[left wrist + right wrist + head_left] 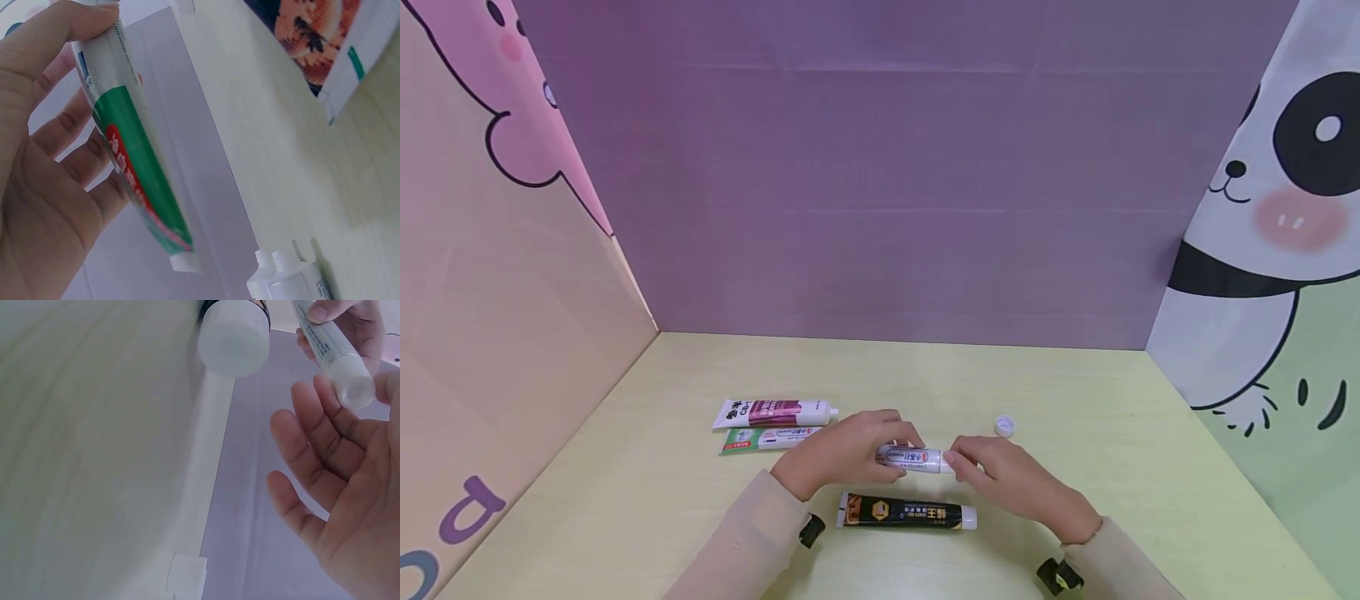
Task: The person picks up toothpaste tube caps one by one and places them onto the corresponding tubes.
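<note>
My left hand (857, 450) grips a white and green toothpaste tube (128, 125) round its body, thumb on top in the left wrist view. The tube lies level above the table, its cap end toward the right. At that end my right hand (1011, 479) pinches the white toothpaste cap (355, 386) between thumb and forefinger. The other fingers (309, 456) of this hand are loosely spread. Nearer to me, a black toothpaste tube (906, 512) with a white cap lies below both hands.
A purple and white tube (775, 412) with a bare nozzle lies at the back left. In front of it is a green and white tube (767, 439), its head end hidden behind my left hand. A loose white cap (1004, 426) sits behind my right hand. A purple wall (902, 208) closes the back.
</note>
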The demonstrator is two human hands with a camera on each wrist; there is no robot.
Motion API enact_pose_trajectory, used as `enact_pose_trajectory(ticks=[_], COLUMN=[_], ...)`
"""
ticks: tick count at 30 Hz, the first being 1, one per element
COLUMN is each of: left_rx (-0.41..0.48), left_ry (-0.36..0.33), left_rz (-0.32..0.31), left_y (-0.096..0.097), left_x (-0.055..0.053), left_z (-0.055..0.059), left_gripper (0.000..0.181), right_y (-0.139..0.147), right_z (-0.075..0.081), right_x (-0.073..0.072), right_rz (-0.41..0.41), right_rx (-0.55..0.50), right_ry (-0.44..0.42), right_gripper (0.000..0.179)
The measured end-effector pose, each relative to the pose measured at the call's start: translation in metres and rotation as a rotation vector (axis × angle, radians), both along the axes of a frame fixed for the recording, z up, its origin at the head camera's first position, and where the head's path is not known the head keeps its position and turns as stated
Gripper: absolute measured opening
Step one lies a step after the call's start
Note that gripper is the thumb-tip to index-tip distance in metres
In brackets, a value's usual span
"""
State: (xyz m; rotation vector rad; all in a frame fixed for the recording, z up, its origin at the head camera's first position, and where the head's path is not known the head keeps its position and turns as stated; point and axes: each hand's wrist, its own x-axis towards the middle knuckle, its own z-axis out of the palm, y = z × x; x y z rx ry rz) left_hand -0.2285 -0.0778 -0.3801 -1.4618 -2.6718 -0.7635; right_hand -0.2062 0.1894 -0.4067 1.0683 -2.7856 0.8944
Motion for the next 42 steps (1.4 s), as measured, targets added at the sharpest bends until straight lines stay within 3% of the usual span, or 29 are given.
enact_pose_trajectory(ticks=[8,12,15,20,30,42], left_rx=[0.004,-0.005,-0.001,-0.008,-0.011,-0.021], left_ry=[0.0,-0.008,-0.005,-0.008,-0.011,-0.021], left_rz=[0.003,0.012,0.012,0.03,0.029,0.031], left_y=[0.0007,0.0009,0.0007,0.0004,0.0001,0.0005], left_x=[0.0001,0.0014,0.002,0.002,0.0008,0.0018], left_z=[0.0007,0.0017,0.002,0.0024,0.0016,0.0031], left_gripper=[0.028,0.028,0.029,0.029,0.029,0.03], right_y=[0.0004,0.0004,0.0014,0.0022,0.0019,0.0021], right_z=[0.0026,0.0051,0.0053,0.0036,0.0026,0.0013], right_x=[0.0007,0.0023,0.0034,0.0038,0.0034,0.0024], right_rz=[-0.033,-0.055,-0.043,0.002,0.025,0.038], right_rx=[0.023,0.026,0.007,-0.051,-0.086,-0.071], right_ry=[-0.033,-0.046,-0.073,-0.072,-0.014,-0.027], right_gripper=[0.04,0.037,0.03,0.041,0.037,0.022])
